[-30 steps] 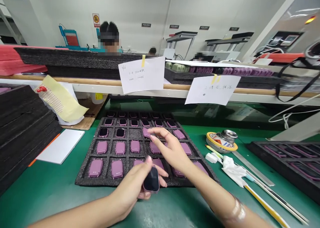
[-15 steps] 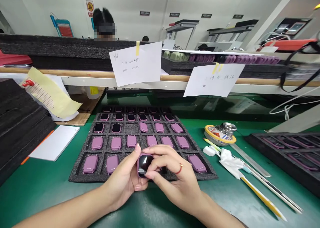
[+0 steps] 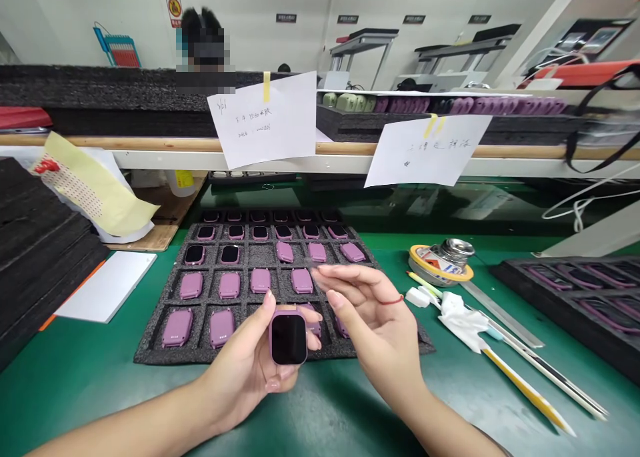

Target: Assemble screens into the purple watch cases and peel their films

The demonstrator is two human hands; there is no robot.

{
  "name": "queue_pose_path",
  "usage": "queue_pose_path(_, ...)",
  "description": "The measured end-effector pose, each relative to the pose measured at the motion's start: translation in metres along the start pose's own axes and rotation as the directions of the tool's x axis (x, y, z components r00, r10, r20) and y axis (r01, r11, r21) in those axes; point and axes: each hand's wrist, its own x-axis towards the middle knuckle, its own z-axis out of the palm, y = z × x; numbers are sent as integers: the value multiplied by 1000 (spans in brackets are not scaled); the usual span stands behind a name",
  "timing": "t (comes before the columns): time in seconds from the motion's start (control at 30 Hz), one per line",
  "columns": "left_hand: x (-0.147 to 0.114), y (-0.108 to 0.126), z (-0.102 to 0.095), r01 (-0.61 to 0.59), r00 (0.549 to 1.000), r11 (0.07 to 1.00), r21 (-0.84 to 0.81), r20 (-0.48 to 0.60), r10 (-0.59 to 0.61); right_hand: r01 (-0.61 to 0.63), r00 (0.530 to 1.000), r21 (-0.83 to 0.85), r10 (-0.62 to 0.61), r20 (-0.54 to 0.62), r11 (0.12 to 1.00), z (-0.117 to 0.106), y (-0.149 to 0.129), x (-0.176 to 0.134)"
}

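Note:
A purple smartwatch body (image 3: 289,337) with a dark screen facing up rests in my left hand (image 3: 249,353), thumb on one edge and fingers beneath and around it. My right hand (image 3: 381,323) hovers to the right of it, fingers apart, holding nothing that I can see. Behind both hands lies a black foam tray (image 3: 159,303) divided into compartments. Its nearer rows hold purple watch bodies (image 3: 261,280) back side up; farther rows hold ones with dark screens (image 3: 195,254) up. My hands cover part of the front rows.
On the right lie a roll of tape (image 3: 440,267) with a metal pot (image 3: 457,249) on it, a steel ruler (image 3: 503,315), a white tissue (image 3: 461,323) and a yellow-white brush (image 3: 530,393). Another foam tray (image 3: 520,277) sits far right; stacked foam (image 3: 43,243) and a white pad (image 3: 107,287) stand left.
My right hand has let go of the watch body and moved right, its fingers spreading. The watch stays in my left hand, its screen now fully uncovered.

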Motion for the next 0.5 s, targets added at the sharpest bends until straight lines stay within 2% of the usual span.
queue_pose_path(0.07, -1, 1, 1, 8, 1000, 1000, -4, 7, -8, 71, 997, -62, -69, 42, 996, -1, -2, -2)
queue_pose_path(0.13, -1, 1, 1, 12, 1000, 1000, -6, 15, -12, 194, 980, -155, -185, 66, 969, -2, -4, -3)
queue_pose_path(0.2, 1, 2, 2, 10, 1000, 1000, -10, 20, -9, 359, 932, -234, -336, 134, 903, -5, -7, -4)
queue_pose_path(0.27, 3, 2, 2, 8, 1000, 1000, -25, 27, -7, 511, 854, -263, -448, 264, 819, -7, -9, -5)
queue_pose_path(0.37, 4, 1, 0, 23, 1000, 999, -45, 22, -22, 622, 763, -283, -483, 429, 731, -11, -12, -10)
queue_pose_path(0.5, 2, 0, -1, 38, 999, 998, -54, 23, -37, 681, 690, -305, -446, 570, 665, -14, -15, -16)
